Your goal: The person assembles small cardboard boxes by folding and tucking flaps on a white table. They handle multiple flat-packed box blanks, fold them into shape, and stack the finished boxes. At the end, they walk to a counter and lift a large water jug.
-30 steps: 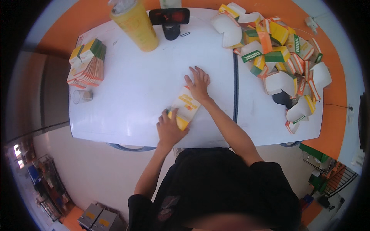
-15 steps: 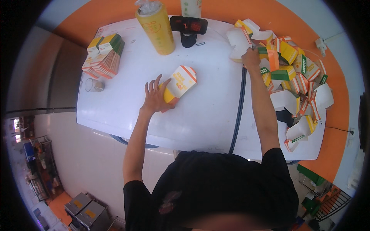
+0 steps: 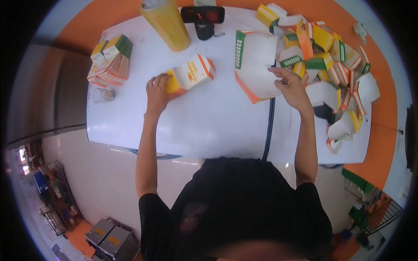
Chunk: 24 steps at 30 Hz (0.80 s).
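Note:
A small white, yellow and orange food carton lies on the left part of the white table. Curled over its yellow end is my left hand, fingers and thumb closed on it. To the right, an unfolded carton shows its white inside, with a green band along one side and an orange lower edge. My right hand pinches this second carton near its right edge between thumb and fingers. A heap of loose cartons spreads just beyond that hand.
Nested cartons form a stack at the far left, with a clear glass nearer me. A tall yellow cylinder and a phone on a dark stand occupy the back. A dark seam runs across the white table.
My right hand has drawn an unfolded carton out of the heap, leftward over the table. My left hand has shifted left and closed on the yellow end of its carton, which has turned slightly.

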Motion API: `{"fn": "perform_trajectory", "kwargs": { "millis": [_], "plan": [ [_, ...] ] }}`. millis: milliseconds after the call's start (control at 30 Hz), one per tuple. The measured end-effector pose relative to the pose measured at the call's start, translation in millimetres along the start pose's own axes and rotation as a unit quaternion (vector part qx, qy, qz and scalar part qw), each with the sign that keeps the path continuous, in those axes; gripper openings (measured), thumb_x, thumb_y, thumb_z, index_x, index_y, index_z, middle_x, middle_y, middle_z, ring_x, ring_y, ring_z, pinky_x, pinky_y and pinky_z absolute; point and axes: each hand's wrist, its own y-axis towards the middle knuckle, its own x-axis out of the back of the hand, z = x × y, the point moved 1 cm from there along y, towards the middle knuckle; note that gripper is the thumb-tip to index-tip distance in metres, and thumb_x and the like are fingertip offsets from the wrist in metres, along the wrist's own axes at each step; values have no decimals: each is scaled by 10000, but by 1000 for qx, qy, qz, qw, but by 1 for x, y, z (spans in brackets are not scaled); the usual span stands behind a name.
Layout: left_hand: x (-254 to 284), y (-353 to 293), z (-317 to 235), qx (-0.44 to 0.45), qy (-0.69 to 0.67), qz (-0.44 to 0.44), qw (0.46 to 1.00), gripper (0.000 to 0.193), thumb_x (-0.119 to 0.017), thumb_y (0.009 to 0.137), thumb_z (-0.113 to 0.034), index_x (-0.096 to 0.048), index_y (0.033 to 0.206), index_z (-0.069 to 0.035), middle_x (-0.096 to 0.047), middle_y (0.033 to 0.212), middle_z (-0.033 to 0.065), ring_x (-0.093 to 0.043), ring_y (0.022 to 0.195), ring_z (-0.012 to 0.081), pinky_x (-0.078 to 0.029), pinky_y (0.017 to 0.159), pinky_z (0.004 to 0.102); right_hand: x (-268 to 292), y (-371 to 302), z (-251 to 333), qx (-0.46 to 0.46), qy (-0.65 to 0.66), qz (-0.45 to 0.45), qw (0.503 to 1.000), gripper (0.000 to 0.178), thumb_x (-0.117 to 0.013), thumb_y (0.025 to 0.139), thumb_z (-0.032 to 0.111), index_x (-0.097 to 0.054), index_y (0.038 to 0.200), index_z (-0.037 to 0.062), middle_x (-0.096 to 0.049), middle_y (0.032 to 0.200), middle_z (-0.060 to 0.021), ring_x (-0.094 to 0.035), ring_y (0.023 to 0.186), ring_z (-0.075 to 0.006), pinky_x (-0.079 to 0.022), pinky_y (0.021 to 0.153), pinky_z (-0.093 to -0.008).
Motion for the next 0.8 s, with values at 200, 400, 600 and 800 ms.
{"fn": "perform_trajectory", "kwargs": {
  "millis": [200,400,600,800],
  "plan": [
    [17,-24,-71,-30,-284,-42,957,1036,-731,803,-639,-332,1578,-80,-361,1610,182,-322,1486,389,-246,1220,515,-41,-81,45,-116,1,58,992,347,-566,943,2,-642,1277,60,-699,989,-107,-664,836,-173,-537,804,-304],
    [11,-61,-170,-8,-792,137,595,1232,-541,784,-889,-179,1629,-69,-376,1594,205,-332,1505,327,-267,1230,490,-89,-120,61,-96,63,198,973,338,-549,956,0,-624,1280,60,-730,1075,-136,-700,899,-260,-554,820,-351],
    [11,-76,-179,-5,-790,154,593,1111,-862,749,-425,-239,1607,-93,-506,1454,126,-535,1320,250,-450,1102,435,-81,-113,64,-113,68,221,966,288,-525,1027,125,-599,1292,41,-707,1165,-156,-675,1016,-295,-520,913,-384],
    [11,-94,-193,116,-706,38,698,621,-717,933,-59,-428,1484,-58,-535,1263,63,-601,1088,154,-533,904,299,-78,-121,100,-54,275,30,959,538,-613,1026,220,-428,1478,-6,-519,1488,-146,-579,1207,-249,-475,1015,-361]
  ]
}}
